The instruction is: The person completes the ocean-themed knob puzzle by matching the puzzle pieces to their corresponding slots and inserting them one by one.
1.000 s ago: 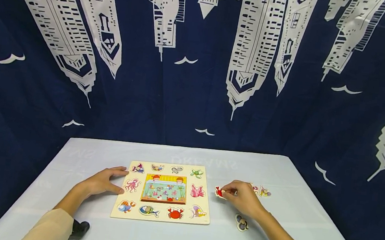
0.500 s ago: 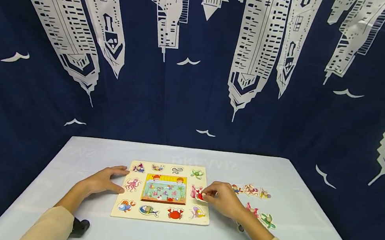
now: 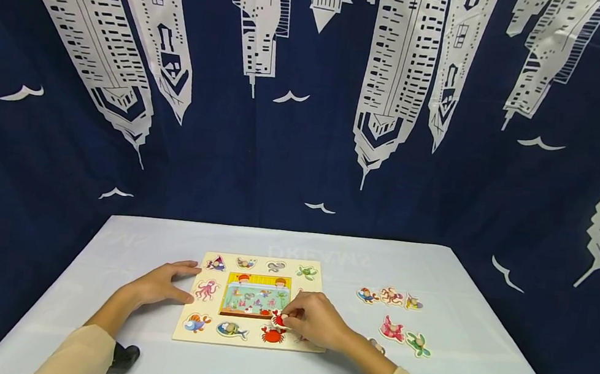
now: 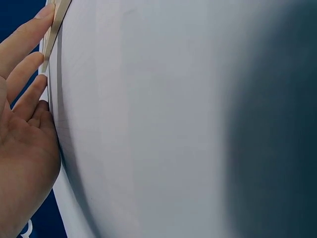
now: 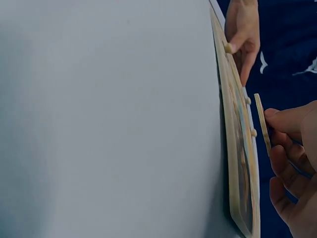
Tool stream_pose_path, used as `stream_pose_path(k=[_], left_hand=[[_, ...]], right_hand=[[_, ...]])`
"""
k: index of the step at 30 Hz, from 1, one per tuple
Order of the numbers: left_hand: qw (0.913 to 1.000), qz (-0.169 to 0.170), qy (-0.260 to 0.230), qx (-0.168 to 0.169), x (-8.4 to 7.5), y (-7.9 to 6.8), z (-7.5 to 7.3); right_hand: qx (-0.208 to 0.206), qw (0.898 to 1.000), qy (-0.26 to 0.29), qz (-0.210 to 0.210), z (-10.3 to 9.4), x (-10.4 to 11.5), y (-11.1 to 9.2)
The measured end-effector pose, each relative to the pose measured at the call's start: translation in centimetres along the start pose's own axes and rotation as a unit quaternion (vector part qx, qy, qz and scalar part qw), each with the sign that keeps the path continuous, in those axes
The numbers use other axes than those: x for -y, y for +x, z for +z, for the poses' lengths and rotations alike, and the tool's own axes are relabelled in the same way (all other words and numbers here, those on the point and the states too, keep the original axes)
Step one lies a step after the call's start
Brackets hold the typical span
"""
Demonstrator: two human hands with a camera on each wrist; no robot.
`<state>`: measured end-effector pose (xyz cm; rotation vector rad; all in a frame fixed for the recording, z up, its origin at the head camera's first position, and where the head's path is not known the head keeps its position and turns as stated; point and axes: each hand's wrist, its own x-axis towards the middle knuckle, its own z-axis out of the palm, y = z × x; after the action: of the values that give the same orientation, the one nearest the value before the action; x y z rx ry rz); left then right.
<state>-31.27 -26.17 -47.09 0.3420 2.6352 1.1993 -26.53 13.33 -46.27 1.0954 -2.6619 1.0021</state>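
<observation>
A wooden peg puzzle board (image 3: 249, 343) with sea-animal pictures round a fish-tank scene lies on the white table. My right hand (image 3: 318, 320) pinches a red crab puzzle piece (image 3: 277, 318) over the lower right of the board, close above the printed crab (image 3: 272, 334). In the right wrist view that piece (image 5: 262, 124) is held edge-on, apart from the board's surface. My left hand (image 3: 160, 283) rests at the board's left edge with fingers spread, thumb and fingertips touching it. In the left wrist view the left hand (image 4: 29, 119) has straight fingers at the board edge (image 4: 54, 34).
To the right lie loose pieces: an orange-and-blue fish (image 3: 368, 295), an octopus (image 3: 391, 295), a yellowish piece (image 3: 413, 302), a pink piece (image 3: 392, 329) and a green turtle (image 3: 418, 345). Another piece (image 3: 376, 345) is partly hidden by the right forearm. A dark blue curtain (image 3: 258, 164) hangs behind.
My right hand has carried the crab piece left from beside the board, across its right edge, to above the printed crab. The left hand has stayed at the board's left edge.
</observation>
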Motion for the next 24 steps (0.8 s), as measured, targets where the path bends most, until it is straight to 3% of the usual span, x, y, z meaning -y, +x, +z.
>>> stream_pose_path(k=[12,24], left_hand=[[1.0000,0.000,0.007,-0.001,0.0,-0.2,-0.1],[1.0000,-0.006,0.007,-0.001,-0.4,-0.1,-0.1]], right_hand=[[0.019,1.000,-0.005,-0.021,2.0,1.0,0.0],[0.034,0.999,-0.012,-0.011,2.1,1.5,0.0]])
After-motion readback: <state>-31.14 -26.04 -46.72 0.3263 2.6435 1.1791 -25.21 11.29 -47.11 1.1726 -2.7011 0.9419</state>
